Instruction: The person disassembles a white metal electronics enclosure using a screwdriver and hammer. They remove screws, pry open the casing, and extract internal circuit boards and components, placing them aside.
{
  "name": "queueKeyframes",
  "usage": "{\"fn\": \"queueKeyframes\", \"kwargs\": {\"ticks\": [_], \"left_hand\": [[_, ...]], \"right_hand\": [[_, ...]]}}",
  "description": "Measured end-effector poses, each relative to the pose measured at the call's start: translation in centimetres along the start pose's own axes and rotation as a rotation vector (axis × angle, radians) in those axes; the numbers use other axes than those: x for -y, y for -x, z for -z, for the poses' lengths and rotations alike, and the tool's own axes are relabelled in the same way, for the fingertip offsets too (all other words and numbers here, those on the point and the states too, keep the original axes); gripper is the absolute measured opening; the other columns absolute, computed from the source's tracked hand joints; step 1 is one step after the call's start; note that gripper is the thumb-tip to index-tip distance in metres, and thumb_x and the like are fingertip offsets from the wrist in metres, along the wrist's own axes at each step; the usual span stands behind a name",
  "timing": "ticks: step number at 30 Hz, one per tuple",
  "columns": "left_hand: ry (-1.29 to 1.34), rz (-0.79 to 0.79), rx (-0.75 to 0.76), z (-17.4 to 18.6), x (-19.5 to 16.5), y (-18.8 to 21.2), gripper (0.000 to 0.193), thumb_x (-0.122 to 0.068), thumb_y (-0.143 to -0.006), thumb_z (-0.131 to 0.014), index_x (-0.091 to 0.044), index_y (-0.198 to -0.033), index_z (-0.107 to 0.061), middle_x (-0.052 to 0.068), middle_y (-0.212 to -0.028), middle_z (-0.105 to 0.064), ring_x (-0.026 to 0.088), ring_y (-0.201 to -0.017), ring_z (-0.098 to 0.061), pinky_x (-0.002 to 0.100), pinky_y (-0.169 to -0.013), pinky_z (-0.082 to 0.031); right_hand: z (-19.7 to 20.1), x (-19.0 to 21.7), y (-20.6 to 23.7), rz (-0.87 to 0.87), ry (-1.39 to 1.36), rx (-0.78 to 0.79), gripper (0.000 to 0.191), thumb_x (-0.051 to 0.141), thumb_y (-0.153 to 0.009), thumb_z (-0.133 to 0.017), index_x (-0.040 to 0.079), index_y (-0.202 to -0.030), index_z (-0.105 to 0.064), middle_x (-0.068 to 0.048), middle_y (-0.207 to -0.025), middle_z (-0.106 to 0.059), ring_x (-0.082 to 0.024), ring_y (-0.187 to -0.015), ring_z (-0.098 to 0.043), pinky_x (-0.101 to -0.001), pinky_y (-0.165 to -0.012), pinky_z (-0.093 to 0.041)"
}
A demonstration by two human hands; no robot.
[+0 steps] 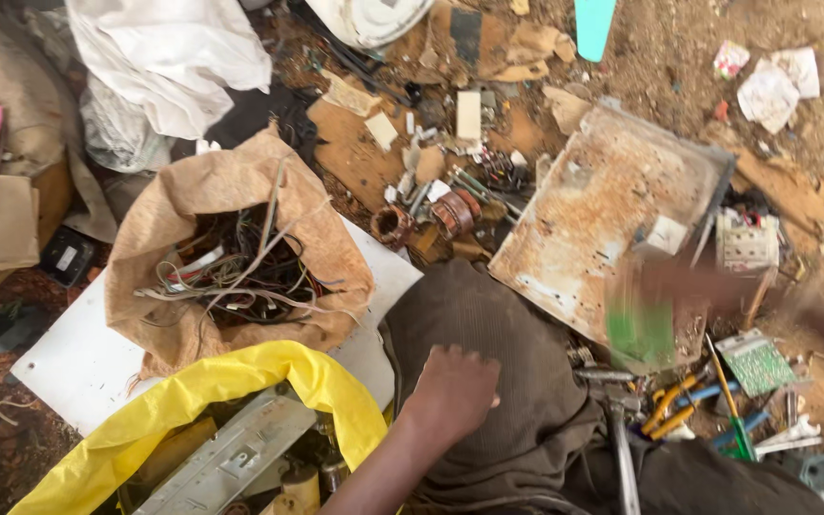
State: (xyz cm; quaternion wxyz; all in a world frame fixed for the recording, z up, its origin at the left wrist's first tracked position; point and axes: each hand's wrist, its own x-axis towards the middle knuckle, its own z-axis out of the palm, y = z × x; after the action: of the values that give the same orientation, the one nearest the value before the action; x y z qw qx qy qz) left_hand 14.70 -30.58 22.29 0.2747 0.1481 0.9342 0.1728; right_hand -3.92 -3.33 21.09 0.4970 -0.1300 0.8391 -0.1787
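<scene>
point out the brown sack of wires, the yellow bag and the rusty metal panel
brown sack of wires (321,238), head view, right cloth wall
yellow bag (231,377), head view, top rim
rusty metal panel (593,205), head view, middle of its face

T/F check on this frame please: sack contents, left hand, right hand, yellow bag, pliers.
1. The brown sack holds tangled wires. True.
2. The left hand grips a hammer. False: it rests as a fist on the trouser leg, holding nothing visible.
3. The right hand is motion-blurred over the rusty metal panel, with a green blur below it. True.
4. The yellow bag lies flat and empty. False: it is open, with a grey metal part inside.
5. Yellow-handled pliers lie right of the leg. True.
</scene>
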Motion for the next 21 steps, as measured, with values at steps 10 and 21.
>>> {"fn": "queueKeyframes", "kwargs": {"ticks": [10,21], "left_hand": [[0.056,-0.08,-0.105,0.6,0.0,-1.0,0.029,-0.031,-0.09,-0.07,-0.006,-0.104,-0.07,0.012,-0.096,-0.073,0.032,-0.094,-0.069,0.051,-0.082,-0.05],[-0.225,0.085,-0.49,-0.8,2.5,-16.9,0.019,-0.015,-0.085,-0.064,-0.005,-0.097,-0.073,0.02,-0.112,-0.068,0.035,-0.107,-0.066,0.052,-0.076,-0.053]], "right_hand": [[12.8,13.9,-3.5,0.389,0.13,-0.597,0.044,0.052,-0.092,-0.066,0.023,-0.125,-0.07,0.003,-0.145,-0.064,-0.02,-0.092,-0.078,-0.0427,-0.082,-0.065],[-19.7,-9.1,6.2,0.056,-1.249,-0.769,0.033,0.014,-0.094,-0.069,-0.005,-0.121,-0.067,-0.016,-0.106,-0.076,-0.025,-0.093,-0.073,-0.038,-0.078,-0.061]]}}
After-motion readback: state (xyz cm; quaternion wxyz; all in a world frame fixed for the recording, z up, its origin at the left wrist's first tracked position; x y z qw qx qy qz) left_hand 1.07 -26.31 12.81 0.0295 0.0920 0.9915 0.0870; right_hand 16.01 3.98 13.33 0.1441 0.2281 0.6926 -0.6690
